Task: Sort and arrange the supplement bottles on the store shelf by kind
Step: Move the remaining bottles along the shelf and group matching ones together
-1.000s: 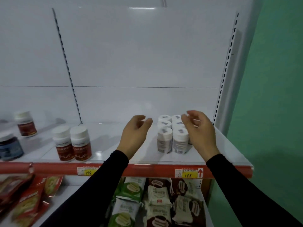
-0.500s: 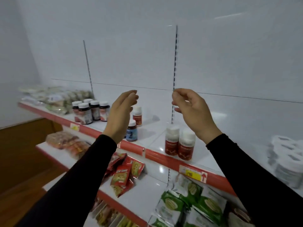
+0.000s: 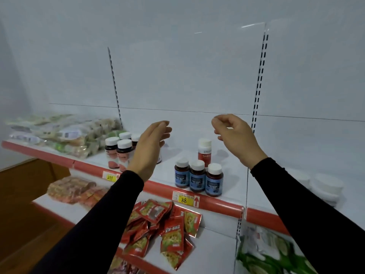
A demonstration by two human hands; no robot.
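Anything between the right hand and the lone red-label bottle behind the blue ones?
Nothing visible. The right hand is raised, empty, up and to the right of the red-label bottle, with bare shelf below. The three blue-label bottles stand in front of it, out of that path.

Cool, even overhead light fills the scene, leaving faint glare streaks high on the glossy white back panel (image 3: 227,56). Soft shadows fall behind the blue-labelled, white-capped bottles (image 3: 197,177). Edges smear: the white tubs (image 3: 324,187) at right and the pale packets (image 3: 59,131) at left blur, and the uprights bow.
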